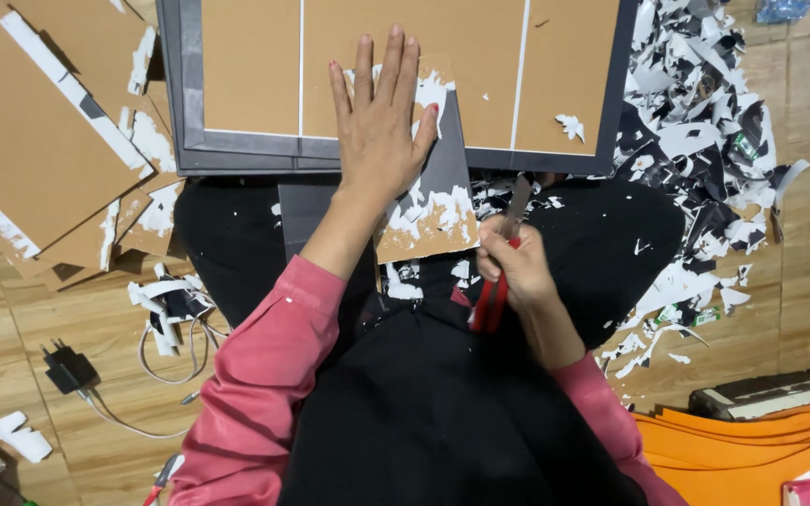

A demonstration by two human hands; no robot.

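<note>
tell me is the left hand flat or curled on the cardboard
Flat. The left hand lies palm down, fingers straight and spread, on the cardboard. The right hand is closed around a red-handled knife.

Left hand [379, 131] flat, fingers spread, on brown grey-edged cardboard panel [405, 75]; right hand [515, 267] grips red-handled knife [502, 272]; paper scraps [705, 122] litter wooden floor [49, 309].

home floor craft spot | wood-look floor [67, 309] – cardboard sheets [39, 141] – paper scraps [705, 141] – charger [67, 367]
</note>
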